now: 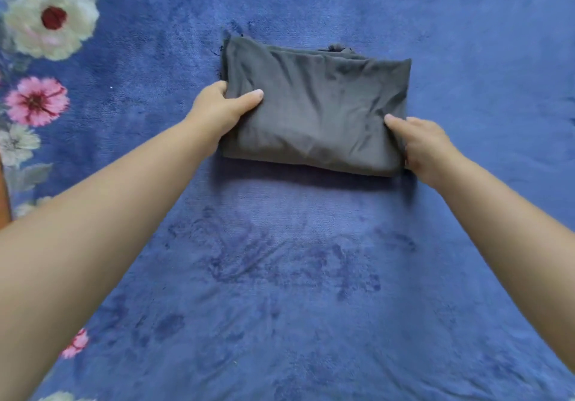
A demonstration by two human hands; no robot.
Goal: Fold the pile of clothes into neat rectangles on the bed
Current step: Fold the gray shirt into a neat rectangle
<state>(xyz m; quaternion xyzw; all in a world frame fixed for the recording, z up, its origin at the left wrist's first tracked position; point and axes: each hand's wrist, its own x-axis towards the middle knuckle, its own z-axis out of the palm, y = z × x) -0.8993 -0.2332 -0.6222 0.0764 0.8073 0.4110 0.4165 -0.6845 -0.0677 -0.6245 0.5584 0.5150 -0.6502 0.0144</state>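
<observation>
We see a grey garment (314,108) folded into a rough rectangle, lying on the blue blanket (280,276) toward the far middle. Our left hand (222,111) grips its left edge, thumb on top, fingers tucked under. Our right hand (426,148) grips the near right corner likewise. Flowers (51,17) are printed along the blanket's left side

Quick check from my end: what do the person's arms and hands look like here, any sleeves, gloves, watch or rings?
Both forearms are bare to the frame edge, with no sleeve in view. The left hand and the right hand wear no gloves. No watch, bracelet or ring shows on the visible parts. The visible thumbnails look short and unpainted.
</observation>
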